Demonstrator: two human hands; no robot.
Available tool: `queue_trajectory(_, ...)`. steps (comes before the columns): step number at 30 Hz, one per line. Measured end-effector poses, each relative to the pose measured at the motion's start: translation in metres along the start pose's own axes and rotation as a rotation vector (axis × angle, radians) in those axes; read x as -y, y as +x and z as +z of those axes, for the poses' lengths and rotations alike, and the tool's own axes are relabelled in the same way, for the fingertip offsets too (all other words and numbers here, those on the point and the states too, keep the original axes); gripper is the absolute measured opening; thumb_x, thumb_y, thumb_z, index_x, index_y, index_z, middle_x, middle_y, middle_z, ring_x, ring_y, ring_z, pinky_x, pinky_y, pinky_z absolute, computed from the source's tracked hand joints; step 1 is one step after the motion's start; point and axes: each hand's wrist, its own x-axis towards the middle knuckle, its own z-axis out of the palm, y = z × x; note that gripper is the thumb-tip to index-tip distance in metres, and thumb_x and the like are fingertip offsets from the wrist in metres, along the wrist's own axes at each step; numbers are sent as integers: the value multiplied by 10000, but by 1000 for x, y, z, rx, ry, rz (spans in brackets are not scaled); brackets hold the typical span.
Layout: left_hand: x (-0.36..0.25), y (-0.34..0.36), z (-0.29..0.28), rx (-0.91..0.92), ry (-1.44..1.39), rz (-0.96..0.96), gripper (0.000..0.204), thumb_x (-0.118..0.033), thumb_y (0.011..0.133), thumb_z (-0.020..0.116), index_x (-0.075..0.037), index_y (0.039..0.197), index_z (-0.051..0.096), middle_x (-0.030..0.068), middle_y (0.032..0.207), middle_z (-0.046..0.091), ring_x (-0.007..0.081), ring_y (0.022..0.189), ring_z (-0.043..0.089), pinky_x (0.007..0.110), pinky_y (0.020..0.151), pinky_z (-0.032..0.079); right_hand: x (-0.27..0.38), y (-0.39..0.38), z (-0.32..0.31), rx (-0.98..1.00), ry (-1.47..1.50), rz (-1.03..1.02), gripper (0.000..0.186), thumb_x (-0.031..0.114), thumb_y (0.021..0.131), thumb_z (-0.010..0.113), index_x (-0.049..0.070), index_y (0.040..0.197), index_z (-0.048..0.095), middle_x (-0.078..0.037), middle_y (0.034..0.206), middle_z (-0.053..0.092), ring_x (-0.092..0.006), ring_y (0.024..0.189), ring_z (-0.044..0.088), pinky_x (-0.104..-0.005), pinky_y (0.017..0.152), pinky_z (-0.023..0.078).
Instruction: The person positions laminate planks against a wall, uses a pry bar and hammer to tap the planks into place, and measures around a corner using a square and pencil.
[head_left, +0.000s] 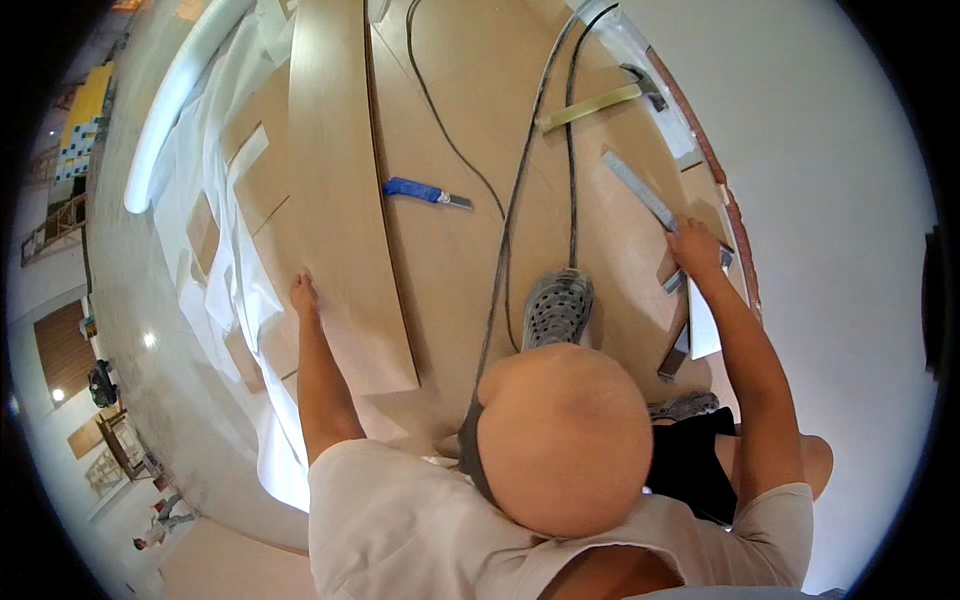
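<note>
A long, light wood-toned plank [345, 190] lies lengthwise to my left. My left hand [305, 292] is closed at its left edge, fingertips partly hidden. Over by the wall, my right hand [697, 245] is closed around a flat grey metal bar, likely a square or ruler [638, 187]. Other metal pieces show beneath that hand, their shape partly covered. Just right of the plank rests a blue-handled knife [415, 190] with a short blade exposed. Farther up, a hammer [652, 88] with a yellowish handle [600, 107] lies near the wall.
Brown boards [460, 80] cover the floor, crossed by dark cables [572, 150]. White sheeting [225, 260] and a pale roll [170, 130] lie at left. A white wall [820, 200] rises at right. My shoe [560, 305] stands between my hands; another person [160, 525] is far off.
</note>
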Motion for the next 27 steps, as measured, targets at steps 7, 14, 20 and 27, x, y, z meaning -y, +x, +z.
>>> queue_trajectory(7, 16, 32, 38, 62, 418, 6, 467, -395, 1014, 509, 37, 912, 656, 156, 879, 690, 335, 823, 628, 436, 787, 480, -16, -16, -1, 47, -18, 121, 371, 289, 894, 653, 24, 1144, 584, -197, 1062, 667, -379, 1029, 645, -488, 878, 533)
queue_trajectory(14, -117, -58, 151, -517, 1059, 728, 458, -319, 969, 566, 10, 1287, 548, 285, 1291, 545, 441, 1179, 521, 531, 1037, 398, -12, -22, 5, -66, -22, 79, 297, 234, 867, 651, 17, 1065, 611, -201, 1061, 652, -380, 1000, 624, -484, 877, 511)
queue_trajectory(20, -231, -114, 230, 98, 441, 824, 429, -212, 1004, 517, 21, 1364, 511, 249, 1429, 464, 415, 1339, 410, 528, 1170, 248, 9, 0, -13, 40, 153, 70, 458, 311, 803, 747, -7, 1096, 593, -207, 1083, 633, -384, 1061, 598, -480, 932, 482)
queue_trajectory(27, -219, -125, 234, 148, 485, 861, 455, -177, 949, 524, 16, 1362, 520, 234, 1465, 443, 395, 1374, 388, 550, 1183, 221, 1, 13, -7, 188, 224, 74, 609, 300, 765, 807, -48, 1202, 564, -252, 1235, 580, -410, 1208, 528, -475, 1034, 430)
